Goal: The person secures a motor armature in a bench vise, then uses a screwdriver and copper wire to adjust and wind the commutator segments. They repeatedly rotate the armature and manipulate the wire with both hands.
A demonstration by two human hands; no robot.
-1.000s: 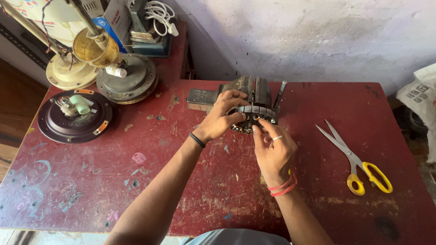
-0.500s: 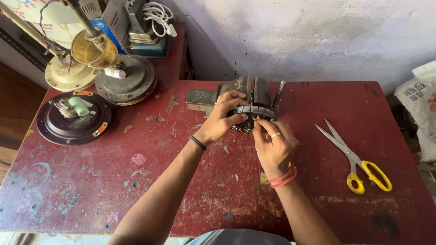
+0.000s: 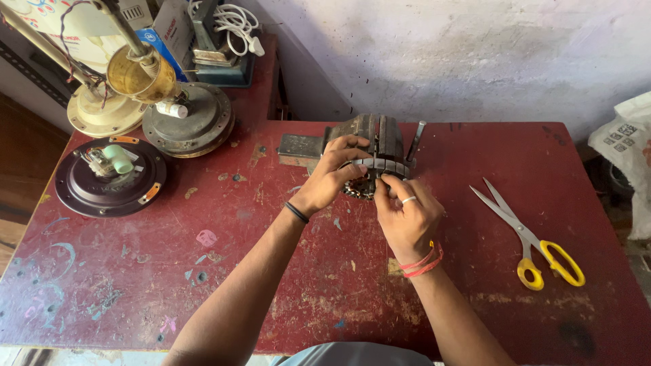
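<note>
Both hands are on it: a dark grey, ring-shaped slotted metal motor core [image 3: 380, 169], toothed around its rim, with a glimpse of coppery winding showing underneath. It sits at the jaws of a dark metal bench vise [image 3: 369, 132], which stands near the far edge of the worn red wooden workbench [image 3: 203, 271], about midway along it. Whether the vise actually clamps the core cannot be told from here.

The left hand [image 3: 336, 169] comes in from the left and wraps over the core's top and near-left rim, fingers curled down around it, gripping. A thin black band rings that wrist. The right hand [image 3: 405, 213] sits just on the near-right side, thumb and fingertips pinched together right at the core's rim; they touch the metal, but whether they pinch something small there is too fine to make out. A pale ring shows on one finger, red threads at the wrist.

Off to the right, well apart, lie yellow-handled steel scissors [image 3: 525, 234], blades pointing toward the far edge. At the far left corner: a round dark motor cover with a green part on it [image 3: 112, 176] and a grey round motor housing [image 3: 193, 125].
</note>
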